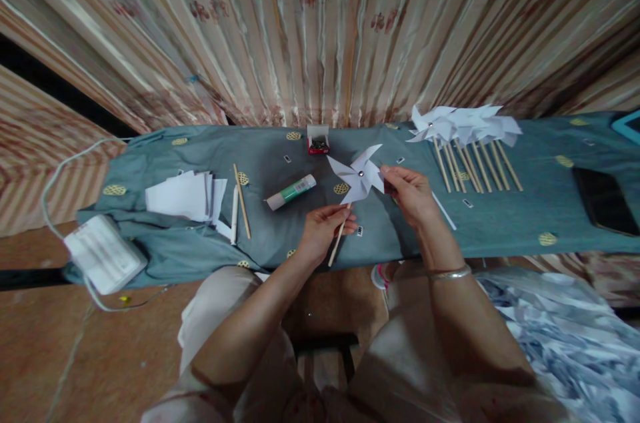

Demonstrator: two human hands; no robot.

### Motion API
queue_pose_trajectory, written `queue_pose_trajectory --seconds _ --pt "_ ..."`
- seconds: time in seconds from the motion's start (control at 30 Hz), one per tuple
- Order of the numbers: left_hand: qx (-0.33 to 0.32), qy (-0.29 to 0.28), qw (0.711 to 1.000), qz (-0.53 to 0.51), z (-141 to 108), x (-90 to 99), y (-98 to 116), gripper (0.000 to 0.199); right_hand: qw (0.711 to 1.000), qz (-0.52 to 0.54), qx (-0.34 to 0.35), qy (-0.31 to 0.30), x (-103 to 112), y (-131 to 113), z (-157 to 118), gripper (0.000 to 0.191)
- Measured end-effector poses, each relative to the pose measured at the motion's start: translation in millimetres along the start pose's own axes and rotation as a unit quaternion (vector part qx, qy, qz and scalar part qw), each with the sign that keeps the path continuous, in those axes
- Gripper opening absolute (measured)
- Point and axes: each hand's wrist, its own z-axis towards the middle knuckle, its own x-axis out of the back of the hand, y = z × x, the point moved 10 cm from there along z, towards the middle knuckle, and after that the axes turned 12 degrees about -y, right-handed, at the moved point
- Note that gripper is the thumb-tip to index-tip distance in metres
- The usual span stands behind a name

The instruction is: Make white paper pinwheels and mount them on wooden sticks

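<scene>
A white paper pinwheel (pixel 357 177) with a shiny pin at its centre is held up over the cloth. My left hand (pixel 324 228) is closed round its wooden stick (pixel 337 243), just below the blades. With thumb and fingers, my right hand (pixel 407 193) pinches the tip of the right-hand blade. Behind the pinwheel stands a small open red box (pixel 319 141) of dark metal pins. A glue stick (pixel 291 192) with a green label lies to the left of my hands. A narrow white paper strip (pixel 444 211) lies just past my right wrist.
Several pinwheels (pixel 465 124) lie in a row at back right, sticks toward me. Left are a stack of white paper (pixel 180 196), a white pen-like tube (pixel 235 215), a loose stick (pixel 242 201) and a white box with cable (pixel 105 253). A phone (pixel 606 199) lies right.
</scene>
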Motion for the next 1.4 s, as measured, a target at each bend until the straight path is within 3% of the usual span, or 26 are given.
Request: queue_pose_trajectory --seconds 1.4 --pt "-0.033 0.021 0.999 0.007 1.2 8.4 10.5 0.013 0.989 0.08 -0.099 -0.076 -37.7 17.7 -11.0 0.035"
